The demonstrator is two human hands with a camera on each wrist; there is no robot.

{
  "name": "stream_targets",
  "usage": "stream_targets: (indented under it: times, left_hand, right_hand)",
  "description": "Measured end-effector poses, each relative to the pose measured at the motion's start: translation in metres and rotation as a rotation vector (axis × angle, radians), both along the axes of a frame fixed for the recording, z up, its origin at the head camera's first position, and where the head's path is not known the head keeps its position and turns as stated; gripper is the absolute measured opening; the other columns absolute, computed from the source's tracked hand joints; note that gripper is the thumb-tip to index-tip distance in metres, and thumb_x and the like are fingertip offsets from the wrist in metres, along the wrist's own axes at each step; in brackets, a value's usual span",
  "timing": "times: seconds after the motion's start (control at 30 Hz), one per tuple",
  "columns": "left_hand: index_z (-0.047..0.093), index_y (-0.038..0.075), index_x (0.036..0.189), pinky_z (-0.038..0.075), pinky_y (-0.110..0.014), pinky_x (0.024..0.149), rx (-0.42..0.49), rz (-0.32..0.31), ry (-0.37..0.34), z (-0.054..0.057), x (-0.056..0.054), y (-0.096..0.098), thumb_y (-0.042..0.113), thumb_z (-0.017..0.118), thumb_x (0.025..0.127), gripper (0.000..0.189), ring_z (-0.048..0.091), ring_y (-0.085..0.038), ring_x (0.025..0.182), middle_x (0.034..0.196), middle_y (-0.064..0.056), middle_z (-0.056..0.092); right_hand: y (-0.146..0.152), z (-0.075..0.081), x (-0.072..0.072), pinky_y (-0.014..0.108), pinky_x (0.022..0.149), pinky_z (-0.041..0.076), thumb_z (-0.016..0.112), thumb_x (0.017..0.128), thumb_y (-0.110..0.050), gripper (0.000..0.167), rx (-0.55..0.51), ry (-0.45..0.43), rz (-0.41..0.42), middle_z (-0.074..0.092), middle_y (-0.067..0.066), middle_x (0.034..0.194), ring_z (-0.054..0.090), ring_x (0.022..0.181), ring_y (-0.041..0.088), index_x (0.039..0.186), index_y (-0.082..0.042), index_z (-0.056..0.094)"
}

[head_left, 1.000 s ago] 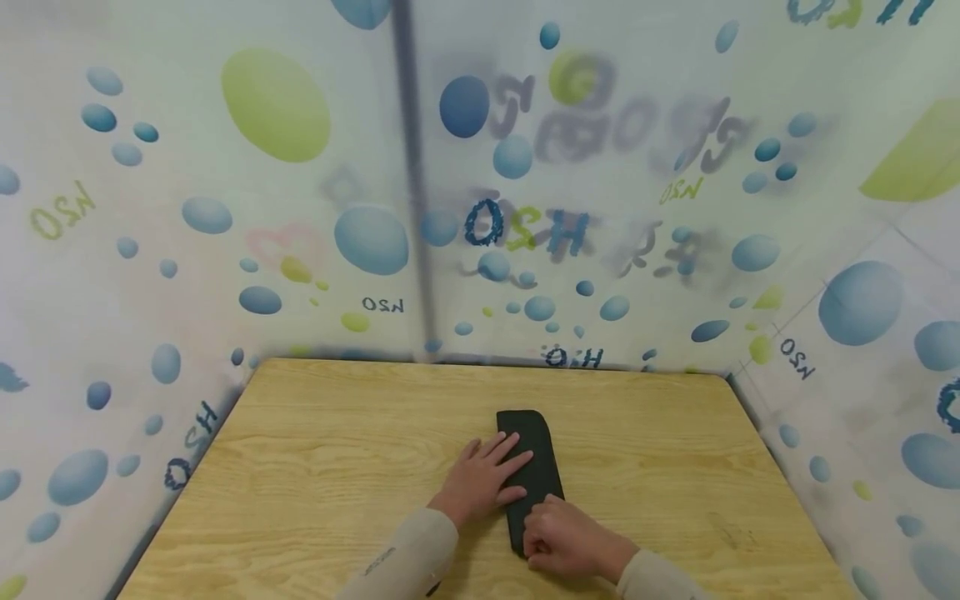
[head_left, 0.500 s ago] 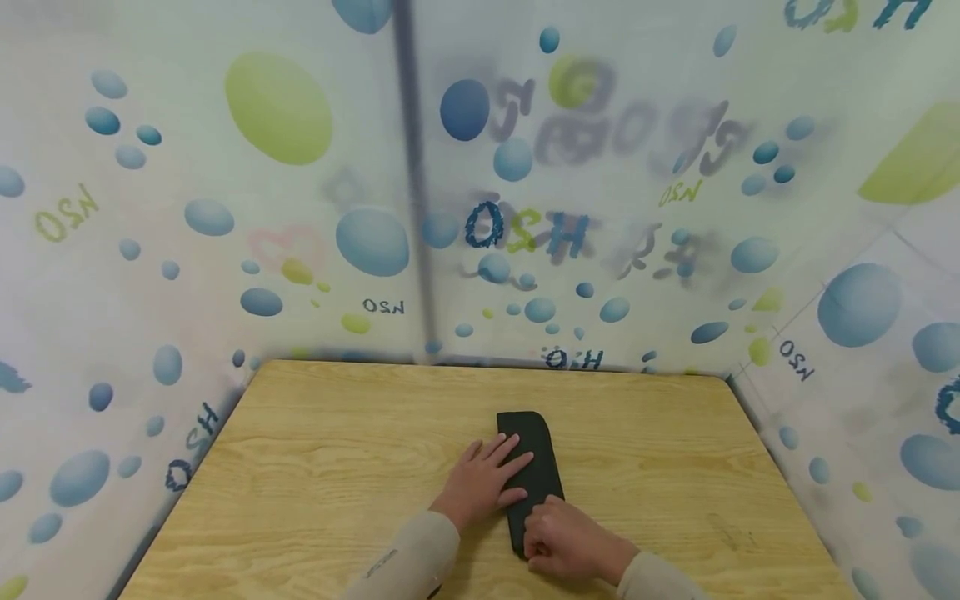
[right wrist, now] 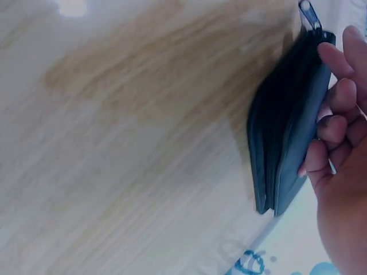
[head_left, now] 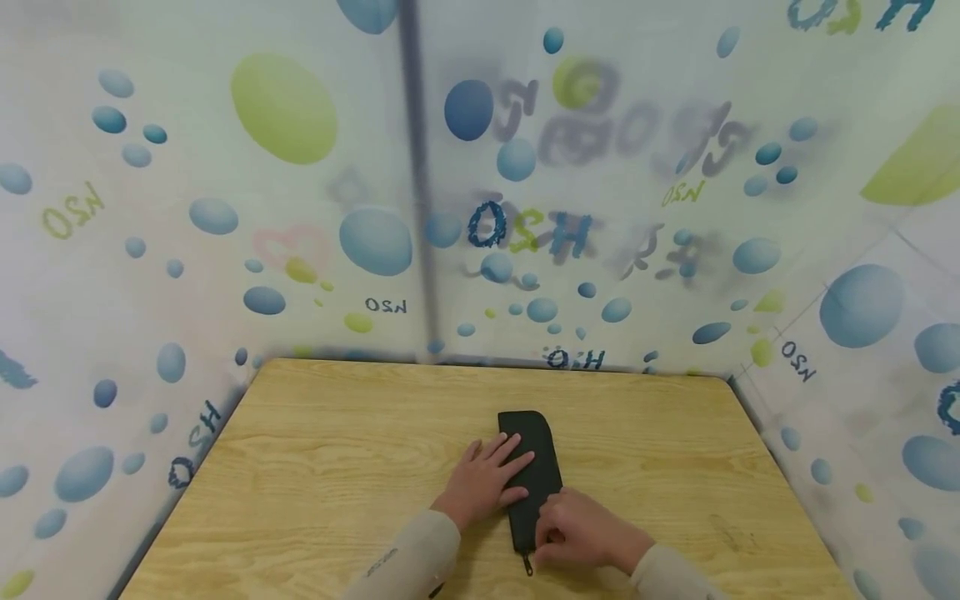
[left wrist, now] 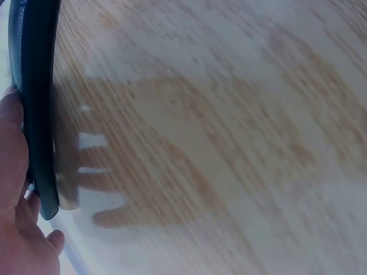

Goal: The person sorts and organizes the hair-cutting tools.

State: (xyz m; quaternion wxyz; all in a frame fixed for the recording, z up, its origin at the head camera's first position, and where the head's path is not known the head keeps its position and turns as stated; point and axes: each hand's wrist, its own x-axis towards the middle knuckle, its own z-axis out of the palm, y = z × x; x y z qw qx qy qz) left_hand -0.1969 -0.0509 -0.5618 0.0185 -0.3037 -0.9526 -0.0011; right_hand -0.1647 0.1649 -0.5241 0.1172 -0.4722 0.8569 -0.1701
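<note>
A flat black zip case lies lengthwise on the wooden table, its far right corner rounded. My left hand rests on its left part with fingers spread, holding it against the table. At the near end, the metal zip pull hangs free past the edge. My right hand is just right of that end, fingers loosely curled, fingertips close to the case. The right wrist view shows the zip pull apart from thumb and index finger. In the left wrist view, my left fingers lie along the case.
Pale curtain walls printed with blue and green drops stand behind the table and at both sides. The table's far edge runs along the back wall. A faint dark mark shows on the tabletop at right.
My right hand has drawn slightly right from the near end of the case and loosened, uncovering the zip pull. Left hand and case stay in place.
</note>
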Motion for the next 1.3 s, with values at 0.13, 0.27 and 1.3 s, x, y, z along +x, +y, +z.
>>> stream_targets:
  times: [0.13, 0.27, 1.3]
  left_hand:
    - [0.03, 0.04, 0.152, 0.033, -0.05, 0.115, 0.004, -0.002, 0.022, 0.0, 0.0, -0.001, 0.062, 0.032, 0.097, 0.059, 0.03, -0.018, 0.148, 0.161, 0.005, 0.029]
    - [0.032, 0.039, 0.151, 0.034, -0.051, 0.114, 0.018, -0.005, 0.02, 0.001, 0.0, -0.002, 0.062, 0.035, 0.097, 0.059, 0.031, -0.02, 0.147, 0.16, 0.003, 0.031]
    - [0.038, 0.007, 0.149, 0.034, -0.054, 0.111, 0.07, 0.371, -0.177, 0.019, 0.027, 0.058, 0.077, 0.038, 0.088, 0.093, 0.036, -0.036, 0.142, 0.157, -0.019, 0.032]
  right_hand:
    - [0.008, 0.005, -0.006, 0.012, 0.062, 0.034, 0.069, 0.089, -0.041, 0.017, -0.045, 0.012, -0.037, 0.051, -0.022, 0.065, 0.038, 0.06, -0.009, 0.078, -0.028, 0.073]
    - [0.019, 0.005, -0.013, 0.012, 0.062, 0.04, 0.07, 0.089, -0.035, 0.011, -0.069, -0.043, -0.104, 0.057, -0.021, 0.07, 0.044, 0.06, -0.009, 0.081, -0.027, 0.073]
    - [0.102, -0.017, -0.038, 0.053, 0.096, 0.048, 0.071, 0.087, -0.024, 0.037, 0.08, 0.215, -0.554, 0.069, 0.008, 0.117, 0.064, 0.11, 0.029, 0.12, -0.008, 0.067]
